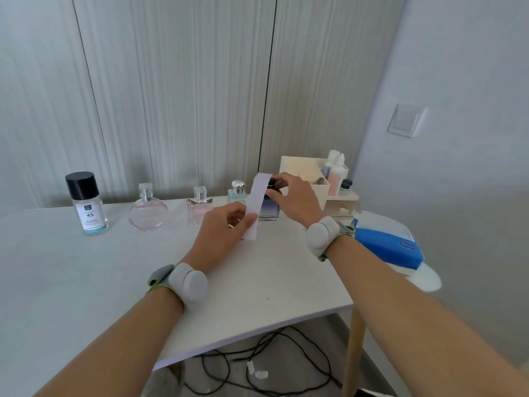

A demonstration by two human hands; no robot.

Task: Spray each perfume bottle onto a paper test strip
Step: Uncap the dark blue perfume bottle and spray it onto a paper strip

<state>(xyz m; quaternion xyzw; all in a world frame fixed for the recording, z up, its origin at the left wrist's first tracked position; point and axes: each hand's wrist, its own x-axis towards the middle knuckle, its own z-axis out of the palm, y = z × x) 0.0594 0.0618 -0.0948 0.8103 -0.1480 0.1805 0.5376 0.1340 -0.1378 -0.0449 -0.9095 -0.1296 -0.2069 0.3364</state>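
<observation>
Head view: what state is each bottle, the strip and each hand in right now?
Black-capped bottle: upright, capped.
Round pink bottle: upright, capped.
Small pink bottle: upright, capped.
Pale blue bottle: upright, silver cap on.
Dark blue bottle: upright, black top gripped.
Paper strip: held upright.
Left hand: pinches the strip's lower end.
Right hand: grips the dark blue bottle's top.

- The table is showing a smooth, matt white top; its leg is looking like pale wood.
- The test strip is looking like thin, matt white paper.
- The round bottle is gleaming as clear, glossy glass.
- The black cap is looking like matt plastic.
- The silver cap is shining like polished metal.
- The dark blue bottle is showing glossy glass.
- The blue pack is looking like slick plastic wrap.
</observation>
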